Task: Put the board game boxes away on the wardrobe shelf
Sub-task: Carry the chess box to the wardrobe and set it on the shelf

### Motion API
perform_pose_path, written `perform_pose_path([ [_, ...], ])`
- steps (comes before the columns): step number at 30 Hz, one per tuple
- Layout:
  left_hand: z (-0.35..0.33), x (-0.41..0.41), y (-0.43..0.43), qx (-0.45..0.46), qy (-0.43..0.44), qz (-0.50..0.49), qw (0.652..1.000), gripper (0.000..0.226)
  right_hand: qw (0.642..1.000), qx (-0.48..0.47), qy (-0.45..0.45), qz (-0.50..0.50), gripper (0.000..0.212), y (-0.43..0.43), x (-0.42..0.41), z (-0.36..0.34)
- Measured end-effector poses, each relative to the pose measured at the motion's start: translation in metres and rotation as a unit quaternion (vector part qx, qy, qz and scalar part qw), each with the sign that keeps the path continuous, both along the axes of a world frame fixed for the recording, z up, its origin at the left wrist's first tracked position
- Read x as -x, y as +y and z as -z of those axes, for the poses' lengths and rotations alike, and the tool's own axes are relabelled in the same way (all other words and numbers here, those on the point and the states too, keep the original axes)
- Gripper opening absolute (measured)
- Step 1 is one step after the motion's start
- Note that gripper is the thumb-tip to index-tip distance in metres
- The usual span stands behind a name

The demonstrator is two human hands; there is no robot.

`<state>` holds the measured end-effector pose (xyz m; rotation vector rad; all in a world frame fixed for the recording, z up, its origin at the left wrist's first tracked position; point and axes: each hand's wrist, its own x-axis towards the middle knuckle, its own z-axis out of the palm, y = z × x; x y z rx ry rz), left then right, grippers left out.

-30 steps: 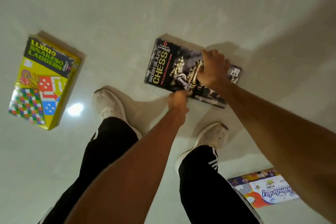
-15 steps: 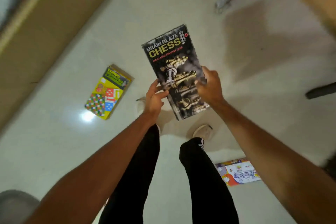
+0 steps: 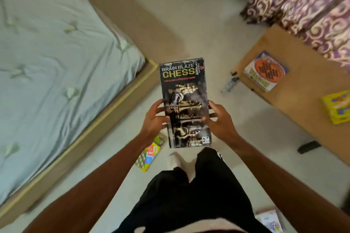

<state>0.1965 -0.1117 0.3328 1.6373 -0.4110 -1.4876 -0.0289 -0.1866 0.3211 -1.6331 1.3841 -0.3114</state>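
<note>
I hold the black chess box [image 3: 184,89] flat in front of me, title end pointing away. My left hand [image 3: 154,119] grips its left edge and my right hand [image 3: 219,119] grips its right edge. The yellow Ludo and Snakes & Ladders box [image 3: 148,154] lies on the floor below, partly hidden by my left arm and the chess box. A white game box [image 3: 269,220] lies on the floor at the lower right. On a wooden surface [image 3: 303,108] to the right rest a box with an orange round picture [image 3: 266,71] and a yellow box [image 3: 336,106].
A bed with a pale green sheet [image 3: 56,62] on a wooden frame fills the left side. A purple patterned curtain [image 3: 306,5] hangs at the upper right. A dark object [image 3: 308,146] lies on the floor on the right. My legs in black trousers [image 3: 189,195] are below.
I lifted the chess box off the floor with both hands and straightened up. The view rose, bringing in the bed, the curtain and the wooden surface.
</note>
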Motion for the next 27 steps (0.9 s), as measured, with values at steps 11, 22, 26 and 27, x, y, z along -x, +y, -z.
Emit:
perform_pose_path([
  [11,-0.015,-0.089,-0.225,0.075,-0.112,0.045,0.99,0.075,0.999,0.046,-0.026,-0.011,0.064,-0.232,-0.088,-0.018],
  [22,-0.038,-0.208,-0.469,0.103,-0.248,-0.031,0.963,0.081,0.983,0.119,-0.015,-0.142,0.075,-0.511,-0.235,-0.058],
  [26,-0.021,-0.294,-0.563,0.073,-0.294,-0.057,0.951,0.087,0.97,0.143,-0.009,-0.197,0.071,-0.622,-0.326,-0.047],
  [27,-0.02,-0.314,-0.582,0.073,-0.311,-0.055,0.946,0.086,0.968,0.147,-0.01,-0.205,0.071,-0.645,-0.346,-0.045],
])
